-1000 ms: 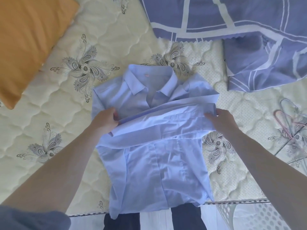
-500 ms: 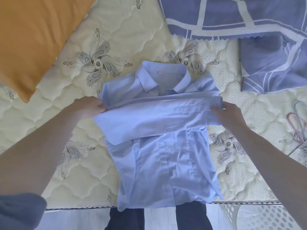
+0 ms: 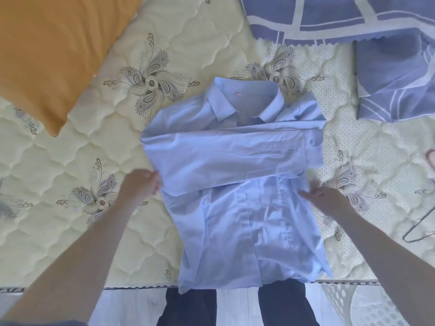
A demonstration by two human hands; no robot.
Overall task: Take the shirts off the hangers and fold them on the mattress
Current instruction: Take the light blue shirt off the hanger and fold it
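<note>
Upper left of my view: orange pillow [image 3: 47, 55]. Top right: blue quilt [image 3: 329, 15] with white grid lines, scalloped edge toward me; a folded piece of matching fabric [image 3: 395, 78] lies against it. Lower right: white perforated basket [image 3: 367, 307], pale plank floor [image 3: 127, 307] to its left

Pink hanger [image 3: 430, 156] and orange pillow [image 3: 47, 55] are cut off at the edges.

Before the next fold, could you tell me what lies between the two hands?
In the head view, the light blue shirt lies between the left hand and the right hand.
</note>
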